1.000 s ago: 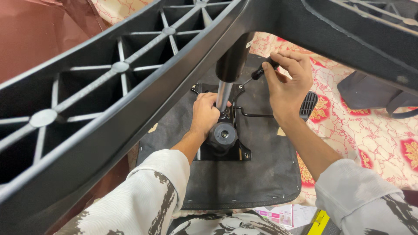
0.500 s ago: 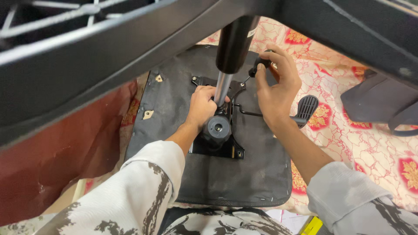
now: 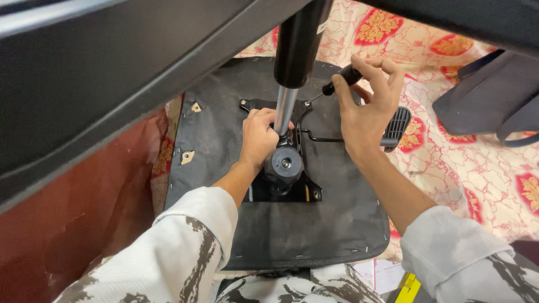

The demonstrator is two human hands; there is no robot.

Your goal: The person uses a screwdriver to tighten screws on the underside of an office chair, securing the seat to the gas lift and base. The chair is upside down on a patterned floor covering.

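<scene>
My right hand (image 3: 365, 115) pinches the screwdriver (image 3: 337, 81), its tip now down at the plate's (image 3: 281, 193) far corner just beyond my fingertips, while my left hand (image 3: 259, 137) stays wrapped round the cylinder (image 3: 285, 109), so driving can begin.

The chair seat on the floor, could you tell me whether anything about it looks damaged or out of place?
Yes. The seat underside lies face up, and its black fabric cover has small torn holes near the left edge, showing pale material beneath. The left hand grips the gas cylinder.
</scene>
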